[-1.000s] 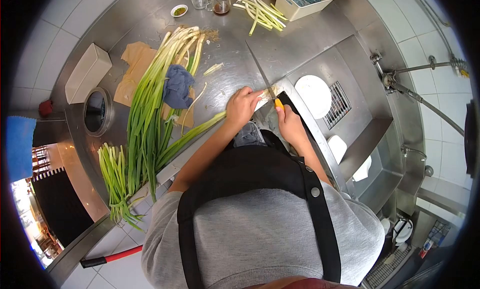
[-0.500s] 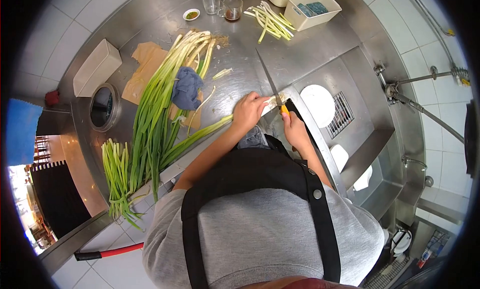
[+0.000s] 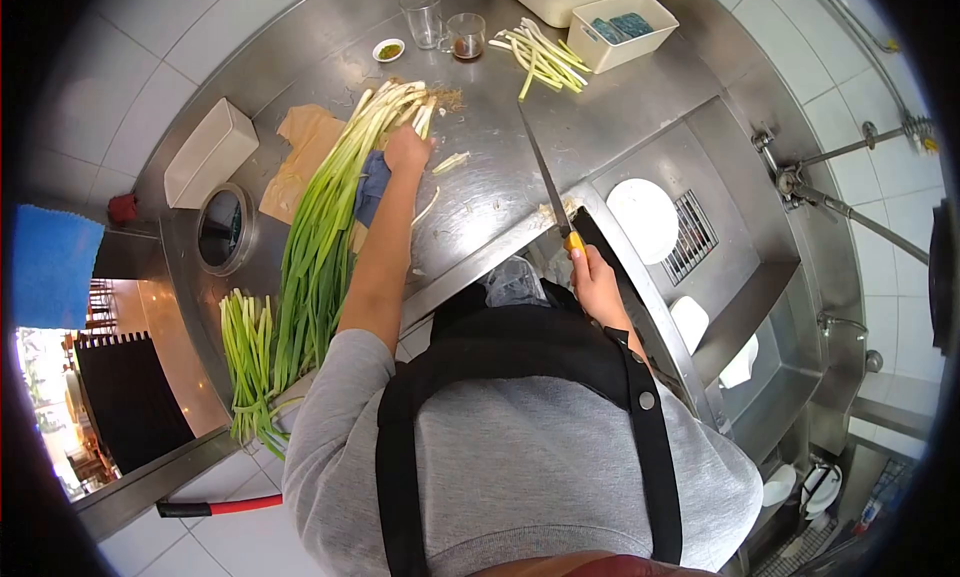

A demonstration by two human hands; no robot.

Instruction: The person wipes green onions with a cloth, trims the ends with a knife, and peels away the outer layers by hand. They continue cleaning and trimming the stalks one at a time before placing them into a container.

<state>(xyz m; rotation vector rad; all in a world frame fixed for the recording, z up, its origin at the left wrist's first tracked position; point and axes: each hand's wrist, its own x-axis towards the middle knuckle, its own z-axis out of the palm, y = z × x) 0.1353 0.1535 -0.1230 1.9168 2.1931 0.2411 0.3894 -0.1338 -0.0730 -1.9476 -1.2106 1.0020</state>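
My right hand (image 3: 597, 283) is closed around the yellow handle of a long knife (image 3: 547, 173). Its blade points away from me over the sink's front corner. My left hand (image 3: 408, 149) has its fingers curled at the root end of a large bundle of spring onions (image 3: 318, 242), around a pale stalk; the fingertips are partly hidden. A crumpled blue cloth (image 3: 371, 185) lies under my left wrist. One loose scrap of stalk (image 3: 452, 162) rests to the right of that hand. Another bunch of greens (image 3: 247, 342) hangs by the counter's left edge.
Trimmed stalks (image 3: 540, 57) lie near a cream tub (image 3: 622, 52) holding blue scourers. Two glass cups, one being a mug (image 3: 466, 37), stand beside a small sauce dish (image 3: 388, 51). At right, the sink (image 3: 690, 147) holds a white plate (image 3: 641, 220). A cream bin (image 3: 210, 155) sits left.
My left hand has left the stalk beside the knife and moved up and left to the bundle. The knife stays in my right hand, held at nearly the same spot.
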